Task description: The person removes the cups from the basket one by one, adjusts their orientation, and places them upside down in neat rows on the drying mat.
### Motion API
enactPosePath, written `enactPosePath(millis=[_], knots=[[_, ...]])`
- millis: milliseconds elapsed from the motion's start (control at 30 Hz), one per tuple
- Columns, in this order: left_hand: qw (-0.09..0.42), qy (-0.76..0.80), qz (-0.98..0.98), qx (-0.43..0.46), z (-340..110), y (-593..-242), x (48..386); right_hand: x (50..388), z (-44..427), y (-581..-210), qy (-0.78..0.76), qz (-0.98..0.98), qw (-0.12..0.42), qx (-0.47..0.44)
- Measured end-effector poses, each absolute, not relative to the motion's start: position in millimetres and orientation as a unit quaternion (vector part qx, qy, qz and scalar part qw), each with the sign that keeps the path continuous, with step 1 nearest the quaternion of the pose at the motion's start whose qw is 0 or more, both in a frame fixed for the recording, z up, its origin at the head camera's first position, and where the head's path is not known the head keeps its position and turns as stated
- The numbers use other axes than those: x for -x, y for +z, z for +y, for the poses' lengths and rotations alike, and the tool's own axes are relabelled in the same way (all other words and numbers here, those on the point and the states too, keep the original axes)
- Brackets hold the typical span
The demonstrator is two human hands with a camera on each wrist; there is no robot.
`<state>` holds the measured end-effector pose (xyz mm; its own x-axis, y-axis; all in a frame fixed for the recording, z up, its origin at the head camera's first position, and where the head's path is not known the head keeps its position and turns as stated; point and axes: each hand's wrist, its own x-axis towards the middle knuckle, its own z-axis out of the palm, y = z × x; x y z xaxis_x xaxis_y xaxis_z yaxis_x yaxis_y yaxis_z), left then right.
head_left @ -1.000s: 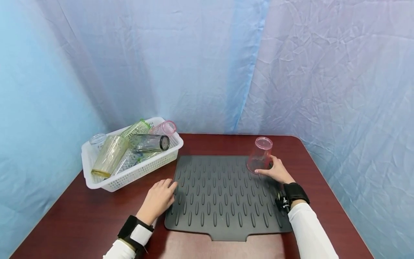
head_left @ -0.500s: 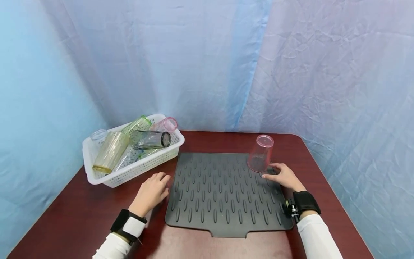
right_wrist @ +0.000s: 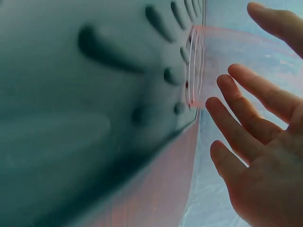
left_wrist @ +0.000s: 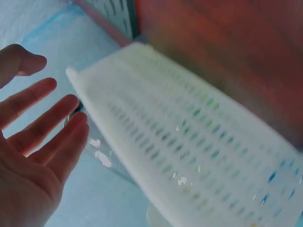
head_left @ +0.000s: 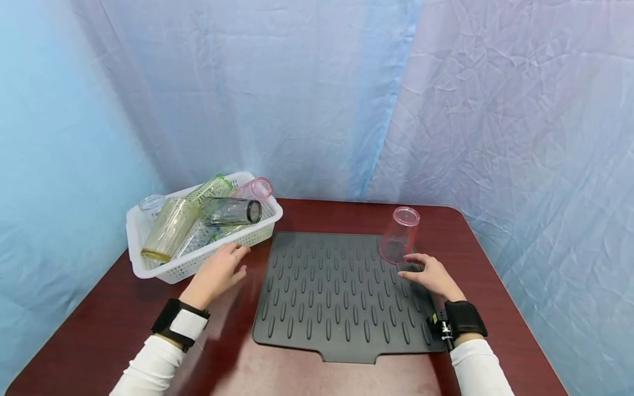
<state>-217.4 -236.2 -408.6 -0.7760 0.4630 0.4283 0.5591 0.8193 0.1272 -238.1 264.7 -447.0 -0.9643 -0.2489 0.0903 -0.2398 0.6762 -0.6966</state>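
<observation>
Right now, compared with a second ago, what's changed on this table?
The left hand moved left and forward from the dark mat toward the white basket. The right hand let go of the pink glass and drew back slightly. The pink glass, dark mat and white basket stayed put.

Basket (head_left: 257,234) w/ glasses (head_left: 170,226) is L of mat (head_left: 342,300), tumbler (head_left: 399,235) on mat's far R corner.

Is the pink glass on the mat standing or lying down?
Standing, apparently upside down: in the head view, the pink glass rests on the mat with its wider end down and its narrower end up.
</observation>
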Motion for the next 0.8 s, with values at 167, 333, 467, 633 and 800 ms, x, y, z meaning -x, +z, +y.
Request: enactPosePath(millis=[167,333,467,633,800], knots=[[0.198,-0.137,-0.931,0.275,-247.4,-387.8,224.4,234.1,256.7,-449.9,-0.390,0.911,0.006,0.137],[0.208,-0.141,-0.931,0.263,-261.3,-372.1,231.0,230.9,255.0,-456.2,-0.408,0.905,0.025,0.120],[0.210,-0.137,-0.937,0.244,-279.2,-364.6,235.9,229.5,254.8,-459.0,-0.414,0.902,0.026,0.119],[0.211,-0.145,-0.941,0.222,-307.5,-361.2,242.6,230.9,255.2,-461.0,-0.411,0.903,0.023,0.125],[0.192,-0.143,-0.951,0.193,-333.5,-361.0,245.1,233.0,255.9,-463.9,-0.406,0.905,0.024,0.127]])
